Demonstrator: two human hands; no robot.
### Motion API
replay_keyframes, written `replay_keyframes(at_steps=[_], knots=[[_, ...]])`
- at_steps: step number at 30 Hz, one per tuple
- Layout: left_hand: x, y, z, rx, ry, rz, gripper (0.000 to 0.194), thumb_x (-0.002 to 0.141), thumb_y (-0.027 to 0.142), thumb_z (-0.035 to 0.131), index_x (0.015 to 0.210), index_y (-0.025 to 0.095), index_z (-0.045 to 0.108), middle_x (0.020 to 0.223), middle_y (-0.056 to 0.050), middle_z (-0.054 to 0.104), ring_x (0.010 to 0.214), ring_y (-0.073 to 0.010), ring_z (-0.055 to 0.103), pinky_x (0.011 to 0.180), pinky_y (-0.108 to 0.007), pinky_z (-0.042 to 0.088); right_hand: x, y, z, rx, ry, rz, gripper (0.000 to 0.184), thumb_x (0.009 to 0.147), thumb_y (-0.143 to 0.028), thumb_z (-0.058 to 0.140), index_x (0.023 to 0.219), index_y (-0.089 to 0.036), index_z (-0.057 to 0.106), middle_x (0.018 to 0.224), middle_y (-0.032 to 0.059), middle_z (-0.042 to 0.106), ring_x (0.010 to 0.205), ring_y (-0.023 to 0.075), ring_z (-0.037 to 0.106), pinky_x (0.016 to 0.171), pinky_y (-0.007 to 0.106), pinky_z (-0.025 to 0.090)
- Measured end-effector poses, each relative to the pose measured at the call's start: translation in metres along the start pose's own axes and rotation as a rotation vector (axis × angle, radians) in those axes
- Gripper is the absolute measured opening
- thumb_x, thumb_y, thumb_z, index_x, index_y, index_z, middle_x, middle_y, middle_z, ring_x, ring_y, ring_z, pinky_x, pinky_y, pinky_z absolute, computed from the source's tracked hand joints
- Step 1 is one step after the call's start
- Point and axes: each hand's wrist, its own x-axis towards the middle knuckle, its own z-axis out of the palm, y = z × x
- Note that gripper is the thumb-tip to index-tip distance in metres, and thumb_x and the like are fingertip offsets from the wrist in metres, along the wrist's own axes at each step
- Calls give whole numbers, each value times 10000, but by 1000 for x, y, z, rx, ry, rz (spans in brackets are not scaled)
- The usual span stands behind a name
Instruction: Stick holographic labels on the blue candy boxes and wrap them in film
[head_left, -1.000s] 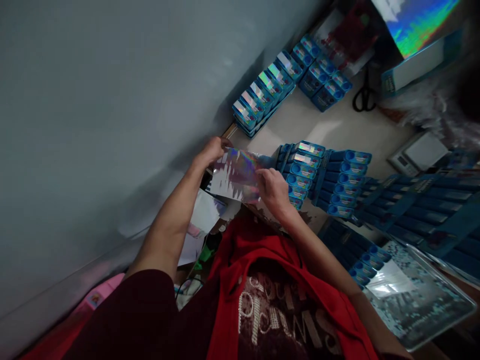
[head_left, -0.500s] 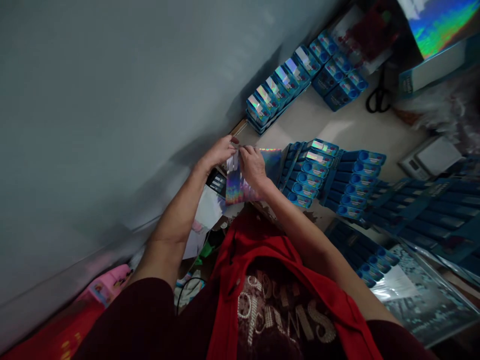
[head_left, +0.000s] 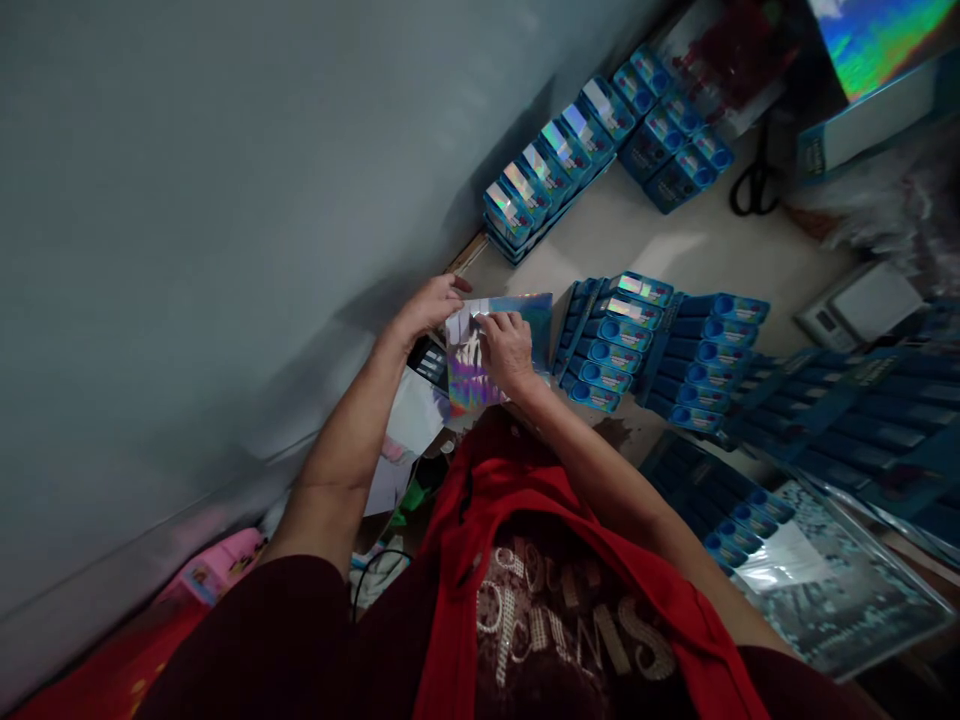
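Observation:
A shiny holographic sticker sheet (head_left: 466,375) lies at the table's near left corner, with pale strips in its upper left part. My left hand (head_left: 431,305) grips the sheet's upper left corner, its index finger reaching past the edge. My right hand (head_left: 508,350) is over the middle of the sheet, fingers bent and pinched at a small shiny sticker (head_left: 477,320). Part of the sheet is hidden under this hand. Just right of it stand blue boxes (head_left: 619,332) in banded stacks; the top two carry shiny rainbow strips.
Along the wall, a row of blue boxes (head_left: 544,175) bears similar shiny strips. Black scissors (head_left: 754,190) and a small white scale (head_left: 862,305) are farther right. More blue packs (head_left: 847,410) fill the right side. White paper (head_left: 412,410) is beside the sheet's near left edge.
My right hand has moved slightly down and away from my left hand, over the sheet. More of the sheet's upper part now shows. My left hand has shifted slightly left.

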Motion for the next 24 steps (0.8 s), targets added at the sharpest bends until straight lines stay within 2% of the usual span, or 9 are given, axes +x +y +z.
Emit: replay_keyframes(at_steps=[3, 6, 10, 12, 14, 16, 18, 20, 24], knots=[[11, -4, 5, 115, 62, -6, 465, 781, 70, 605, 1226, 138, 721, 789, -32, 708, 735, -202, 655, 731, -303, 510, -5, -3, -11, -62, -7, 28, 274, 1085, -275, 528, 1198, -186, 761, 1213, 156, 755, 1134, 329, 598, 927, 428, 401], [28, -10, 11, 215, 173, 27, 407, 849, 67, 580, 1211, 161, 740, 1033, -104, 787, 989, -255, 722, 933, -374, 563, -21, -4, -25, -25, -20, 66, 223, 1073, -267, 549, 1089, -188, 757, 1104, 127, 782, 1018, 276, 644, 835, 374, 375], [31, -12, 24, 237, 342, 196, 335, 899, 139, 673, 1221, 196, 747, 1377, -159, 733, 1407, -307, 601, 1220, -443, 454, -52, 1, -57, 246, 27, 287, 161, 1017, -330, 636, 1059, -228, 754, 835, 27, 744, 760, 195, 631, 683, 310, 320], [18, -6, 37, 112, 403, 239, 243, 928, 282, 748, 1151, 188, 761, 1392, -176, 725, 1438, -317, 585, 1242, -445, 443, -65, 8, -77, 470, 62, 370, 187, 986, -405, 658, 976, -237, 739, 709, -13, 670, 661, 169, 579, 644, 290, 327], [-1, 2, 55, -152, 335, 183, 358, 971, 527, 732, 1061, 182, 763, 1242, -174, 779, 1307, -310, 684, 1144, -433, 532, -73, 16, -95, 705, 80, 403, 250, 939, -480, 679, 887, -237, 710, 685, -18, 645, 632, 158, 548, 621, 277, 363], [-23, 12, 75, -473, 118, 93, 627, 935, 790, 653, 1007, 176, 760, 1072, -171, 809, 1137, -304, 768, 995, -413, 611, -77, 24, -110, 865, 84, 425, 311, 882, -542, 712, 839, -235, 694, 714, -5, 663, 635, 154, 537, 607, 272, 391], [-42, 22, 94, -735, -103, 42, 816, 809, 955, 640, 989, 168, 759, 999, -185, 814, 1039, -316, 803, 899, -409, 641, -78, 33, -120, 935, 89, 455, 377, 829, -599, 753, 810, -228, 696, 733, 8, 676, 642, 148, 528, 597, 268, 397], [-53, 31, 110, -874, -178, 34, 837, 678, 947, 776, 988, 170, 755, 982, -177, 820, 971, -309, 817, 858, -403, 652, -79, 42, -124, 971, 102, 487, 432, 782, -639, 790, 787, -217, 700, 730, 14, 677, 649, 143, 529, 595, 264, 404], [-53, 48, 132, -898, -96, -1, 665, 556, 629, 1034, 946, 185, 730, 888, -84, 814, 802, -227, 796, 777, -343, 649, -83, 63, -125, 1034, 122, 537, 455, 714, -630, 850, 771, -200, 711, 724, 11, 684, 640, 133, 536, 585, 256, 415]])
